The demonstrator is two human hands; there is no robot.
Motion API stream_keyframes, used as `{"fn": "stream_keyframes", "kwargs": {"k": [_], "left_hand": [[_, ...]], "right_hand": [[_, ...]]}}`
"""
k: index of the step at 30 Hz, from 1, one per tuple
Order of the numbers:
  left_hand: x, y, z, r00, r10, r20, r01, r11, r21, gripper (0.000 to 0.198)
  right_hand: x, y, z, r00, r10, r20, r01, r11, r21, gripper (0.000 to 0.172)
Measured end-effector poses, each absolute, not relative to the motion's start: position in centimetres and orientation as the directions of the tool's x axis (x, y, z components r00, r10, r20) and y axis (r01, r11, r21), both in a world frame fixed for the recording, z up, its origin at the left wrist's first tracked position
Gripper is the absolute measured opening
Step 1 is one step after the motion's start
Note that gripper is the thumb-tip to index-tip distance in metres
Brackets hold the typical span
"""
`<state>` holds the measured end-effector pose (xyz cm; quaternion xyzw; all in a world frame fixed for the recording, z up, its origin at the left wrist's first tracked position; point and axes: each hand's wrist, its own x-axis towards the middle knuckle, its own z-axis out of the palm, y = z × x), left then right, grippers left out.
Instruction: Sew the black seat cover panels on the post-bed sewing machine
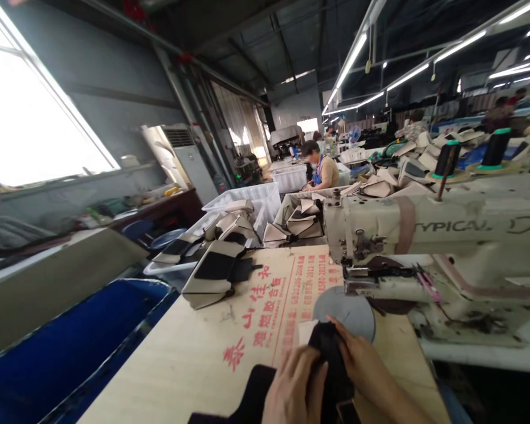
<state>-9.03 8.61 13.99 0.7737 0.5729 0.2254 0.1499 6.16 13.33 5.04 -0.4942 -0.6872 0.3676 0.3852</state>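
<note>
Low in the head view, a black fabric piece (335, 368) with a pale cream patch (306, 331) at its far end is held between both hands above the plywood board (159, 377). My left hand (291, 386) is closed round its near left side, fingers bent. On the other side my right hand (364, 359) grips the far right edge, thumb and fingers together. More black material (256, 391) spreads out left of my left hand. A round grey disc (351, 309) lies just beyond the hands, beside the sewing machine (424, 227).
A cream-and-black sewn piece (214, 271) rests at the board's far edge. Behind it stand white bins (265, 197) with similar pieces. Pink-handled snips (428, 282) lie on the machine. A blue-lined bin (70, 347) is at left. A person (324, 168) sits farther back.
</note>
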Motion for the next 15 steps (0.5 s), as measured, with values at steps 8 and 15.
{"fn": "stream_keyframes", "kwargs": {"k": [8,15], "left_hand": [[-10.9,12.2,16.0,0.282,0.952,-0.118,0.958,-0.272,0.092,0.041],[-8.9,15.9,16.0,0.408,0.908,-0.101,0.89,-0.37,0.267,0.049]], "right_hand": [[8.8,12.5,8.6,-0.327,0.922,0.208,0.398,0.334,-0.854,0.049],[13.3,15.2,11.7,-0.376,0.912,0.166,0.575,0.37,-0.729,0.052]]}}
